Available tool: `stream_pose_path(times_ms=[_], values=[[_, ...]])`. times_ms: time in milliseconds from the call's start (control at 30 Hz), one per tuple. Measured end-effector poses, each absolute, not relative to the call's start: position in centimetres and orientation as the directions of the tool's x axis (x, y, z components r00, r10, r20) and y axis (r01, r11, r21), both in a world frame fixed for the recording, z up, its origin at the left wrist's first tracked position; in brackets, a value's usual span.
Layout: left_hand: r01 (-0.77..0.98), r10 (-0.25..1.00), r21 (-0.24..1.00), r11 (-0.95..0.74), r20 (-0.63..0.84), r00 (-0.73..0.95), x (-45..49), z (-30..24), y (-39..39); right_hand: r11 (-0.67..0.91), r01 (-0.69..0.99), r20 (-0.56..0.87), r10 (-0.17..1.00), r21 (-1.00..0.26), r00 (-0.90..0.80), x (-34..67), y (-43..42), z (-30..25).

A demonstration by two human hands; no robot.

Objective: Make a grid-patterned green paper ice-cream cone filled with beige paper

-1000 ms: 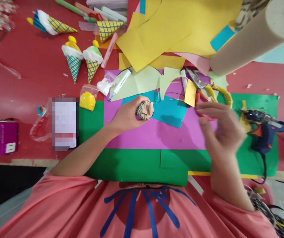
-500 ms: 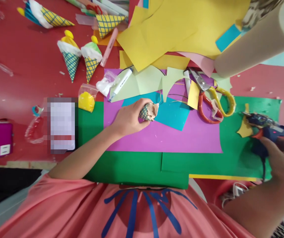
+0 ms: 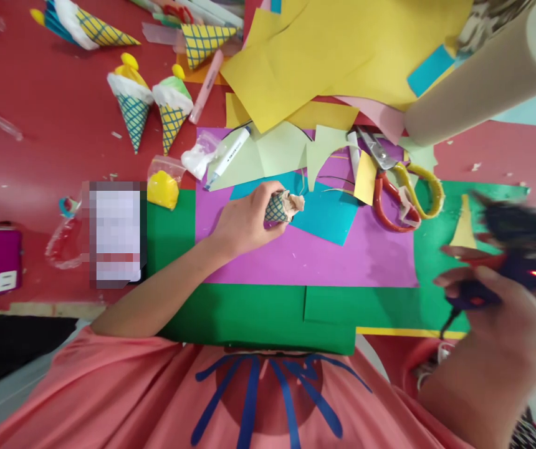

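Observation:
My left hand (image 3: 244, 218) is closed around a small paper cone (image 3: 275, 208) with a dark crisscross pattern. Crumpled brown paper (image 3: 293, 204) sticks out of its wide end, which faces right. On the right, my right hand (image 3: 506, 305) grips a dark blue hot glue gun (image 3: 520, 274) with an orange trigger and a lit red light; its front part is smeared by motion. A purple sheet (image 3: 343, 262) and a blue piece of paper (image 3: 331, 218) lie beneath the cone. Scissors (image 3: 396, 187) with red and yellow handles rest between my hands.
Finished paper ice cream cones (image 3: 132, 106) lie at upper left, near a bag of yellow clay (image 3: 162, 187) and a phone (image 3: 118, 234). Large yellow sheets (image 3: 305, 62) and a thick cardboard tube (image 3: 478, 81) occupy the back. Green sheets (image 3: 249, 312) cover the front edge.
My right hand has lifted the glue gun and brought it somewhat left and nearer to me. The cone in my left hand has shifted slightly right.

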State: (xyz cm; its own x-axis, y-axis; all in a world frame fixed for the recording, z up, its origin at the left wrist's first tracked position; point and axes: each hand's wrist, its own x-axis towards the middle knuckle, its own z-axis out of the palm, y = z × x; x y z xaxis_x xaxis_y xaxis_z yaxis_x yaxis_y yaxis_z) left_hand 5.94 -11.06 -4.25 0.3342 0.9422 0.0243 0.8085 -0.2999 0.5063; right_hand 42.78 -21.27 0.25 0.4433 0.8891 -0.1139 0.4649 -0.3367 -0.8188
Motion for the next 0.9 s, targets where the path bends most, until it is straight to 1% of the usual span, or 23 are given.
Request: stream_pose_path(times_ms=[33, 67, 100, 167, 233, 367, 500, 667, 800, 900], values=[[0.799, 0.938, 0.516, -0.309, 0.028, 0.345, 5.9, -4.3, -11.1, -0.343, 0.284, -0.228, 0.901, -0.895, 0.369, 40.0, -19.7, 0.3], [0.787, 0.931, 0.525, -0.326, 0.034, 0.363, 5.9, -4.3, -11.1, -0.358, 0.149, -0.310, 0.911, -0.922, 0.271, 37.8, -18.5, 0.4], [0.775, 0.924, 0.531, -0.343, 0.041, 0.381, 5.9, -4.3, -11.1, -0.378, 0.073, -0.361, 0.916, -0.923, 0.177, 36.0, -17.8, 0.6], [0.762, 0.912, 0.535, -0.366, 0.042, 0.409, 5.9, -4.3, -11.1, -0.434, 0.044, -0.435, 0.900, -0.900, -0.030, 33.7, -17.2, 1.0], [0.757, 0.906, 0.542, -0.365, 0.022, 0.422, 5.9, -4.2, -11.0, -0.452, 0.050, -0.455, 0.880, -0.891, -0.135, 32.5, -17.2, 1.0], [0.761, 0.904, 0.552, -0.342, -0.028, 0.427, 6.1, -3.9, -11.0, -0.447, 0.134, -0.464, 0.873, -0.885, -0.151, 30.9, -16.9, 0.2], [0.772, 0.902, 0.532, -0.349, -0.033, 0.430, 6.1, -3.9, -11.0, -0.423, 0.210, -0.462, 0.866, -0.881, -0.191, 30.0, -16.4, 0.0], [0.774, 0.905, 0.525, -0.355, -0.014, 0.425, 6.1, -4.1, -11.0, -0.461, 0.298, -0.517, 0.844, -0.836, -0.146, 29.9, -16.4, -0.3], [0.766, 0.905, 0.534, -0.359, -0.003, 0.426, 6.0, -4.2, -11.1, -0.504, 0.283, -0.554, 0.822, -0.816, -0.135, 29.9, -16.5, -0.5], [0.762, 0.909, 0.541, -0.355, 0.011, 0.416, 6.0, -4.2, -11.1, -0.500, 0.253, -0.546, 0.821, -0.828, -0.165, 30.1, -16.6, -0.3]])
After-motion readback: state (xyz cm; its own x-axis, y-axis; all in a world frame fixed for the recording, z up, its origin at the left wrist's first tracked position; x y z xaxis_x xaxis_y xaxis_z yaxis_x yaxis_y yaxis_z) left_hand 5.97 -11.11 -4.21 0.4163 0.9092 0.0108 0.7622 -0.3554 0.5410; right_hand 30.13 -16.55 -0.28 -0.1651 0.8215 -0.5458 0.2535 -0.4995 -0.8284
